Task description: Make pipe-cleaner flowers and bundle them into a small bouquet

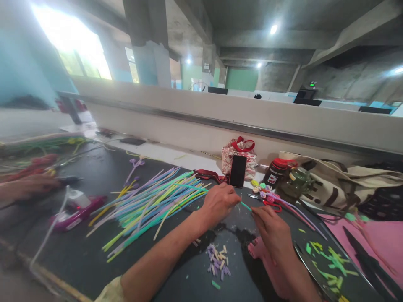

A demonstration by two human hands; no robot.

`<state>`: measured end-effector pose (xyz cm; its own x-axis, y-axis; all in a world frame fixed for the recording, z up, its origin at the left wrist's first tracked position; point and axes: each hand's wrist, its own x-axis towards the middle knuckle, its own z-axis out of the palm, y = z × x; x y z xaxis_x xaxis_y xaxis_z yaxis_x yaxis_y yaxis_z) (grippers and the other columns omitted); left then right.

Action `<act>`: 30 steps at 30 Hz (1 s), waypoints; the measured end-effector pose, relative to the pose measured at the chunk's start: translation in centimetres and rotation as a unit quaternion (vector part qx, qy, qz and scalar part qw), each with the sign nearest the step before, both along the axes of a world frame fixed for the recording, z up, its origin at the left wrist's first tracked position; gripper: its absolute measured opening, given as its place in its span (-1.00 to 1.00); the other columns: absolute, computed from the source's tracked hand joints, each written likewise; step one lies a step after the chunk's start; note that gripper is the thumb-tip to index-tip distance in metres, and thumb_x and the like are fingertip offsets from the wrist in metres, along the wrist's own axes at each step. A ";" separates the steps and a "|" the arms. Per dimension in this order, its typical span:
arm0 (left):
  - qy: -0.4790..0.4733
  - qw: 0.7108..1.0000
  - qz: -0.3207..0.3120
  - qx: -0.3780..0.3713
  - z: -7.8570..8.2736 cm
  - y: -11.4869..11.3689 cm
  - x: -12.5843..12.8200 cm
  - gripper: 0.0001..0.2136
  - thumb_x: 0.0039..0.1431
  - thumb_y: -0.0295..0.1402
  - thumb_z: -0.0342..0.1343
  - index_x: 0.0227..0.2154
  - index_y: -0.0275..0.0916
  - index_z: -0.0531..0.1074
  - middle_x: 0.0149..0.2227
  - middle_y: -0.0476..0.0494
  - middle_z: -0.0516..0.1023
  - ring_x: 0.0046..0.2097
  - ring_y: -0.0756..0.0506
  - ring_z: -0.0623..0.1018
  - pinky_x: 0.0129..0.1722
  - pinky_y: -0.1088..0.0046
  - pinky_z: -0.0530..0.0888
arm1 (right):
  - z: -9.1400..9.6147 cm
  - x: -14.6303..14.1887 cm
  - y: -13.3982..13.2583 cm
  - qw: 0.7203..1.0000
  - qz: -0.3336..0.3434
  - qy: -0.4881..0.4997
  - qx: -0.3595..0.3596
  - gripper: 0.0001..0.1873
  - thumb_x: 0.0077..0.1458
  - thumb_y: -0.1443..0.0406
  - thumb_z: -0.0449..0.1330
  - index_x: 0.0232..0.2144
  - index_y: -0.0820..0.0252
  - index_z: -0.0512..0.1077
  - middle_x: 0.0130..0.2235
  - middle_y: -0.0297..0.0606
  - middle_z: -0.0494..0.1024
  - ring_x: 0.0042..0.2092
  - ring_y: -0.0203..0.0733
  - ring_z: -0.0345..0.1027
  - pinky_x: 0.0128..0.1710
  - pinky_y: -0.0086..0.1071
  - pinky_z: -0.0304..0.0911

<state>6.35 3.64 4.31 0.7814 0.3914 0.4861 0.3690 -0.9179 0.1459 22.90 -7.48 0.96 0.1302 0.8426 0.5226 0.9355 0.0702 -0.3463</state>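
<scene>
My left hand [219, 202] is closed in a pinch on one end of a thin teal pipe cleaner [246, 206]. My right hand [271, 226] pinches its other end, fingers curled. Both hands hover over a dark table [94, 176]. Left of my left hand lies a fanned pile of pastel pipe cleaners [151, 201] in blue, green, purple and yellow. Small cut pieces [218, 262] lie below my hands.
A black phone [237, 170] leans on a floral pouch [236, 157]. A red-capped bottle [276, 172], a cloth bag [340, 184], small flowers [264, 192], a pink glue gun [75, 212], green scraps [330, 260] and another person's hand [25, 186] at the left edge are around.
</scene>
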 end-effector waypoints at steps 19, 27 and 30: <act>-0.060 0.964 -0.036 -0.256 0.4 1.8 1.7 -0.89 -0.01 -0.40 0.06 -0.45 -0.20 0.50 -0.41 0.00 0.54 -0.32 -0.01 0.47 -0.35 0.55 0.34 | 3.3 2.1 2.6 0.863 0.099 0.447 -0.213 -0.72 -0.10 0.10 0.15 -0.54 0.22 0.41 -0.67 -0.49 0.17 -0.62 -0.41 -0.05 -0.62 -0.50 -0.17; -0.082 0.950 -0.044 -0.298 0.5 1.2 2.0 -0.89 -0.04 -0.42 0.07 -0.46 -0.22 0.50 -0.45 0.01 0.53 -0.35 0.00 0.47 -0.37 0.56 0.33 | 3.8 2.6 2.5 0.910 0.151 0.328 -0.205 -0.80 -0.05 0.20 0.13 -0.51 0.20 0.48 -0.54 -0.38 0.33 -0.48 -0.32 0.17 -0.48 -0.47 0.05; -0.090 0.955 -0.044 -0.280 0.6 0.9 1.9 -0.89 -0.05 -0.44 0.07 -0.46 -0.22 0.50 -0.43 -0.01 0.52 -0.32 -0.01 0.46 -0.32 0.55 0.33 | 4.0 2.7 2.3 0.929 0.163 0.267 -0.197 -0.82 -0.04 0.23 0.13 -0.47 0.18 0.50 -0.46 -0.32 0.41 -0.37 -0.25 0.26 -0.36 -0.43 0.11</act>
<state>8.30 4.55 4.92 0.7470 0.5655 0.3494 0.2158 -0.7034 0.6772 25.63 -5.15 4.95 -0.0133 0.9949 0.0996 0.5736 0.0892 -0.8143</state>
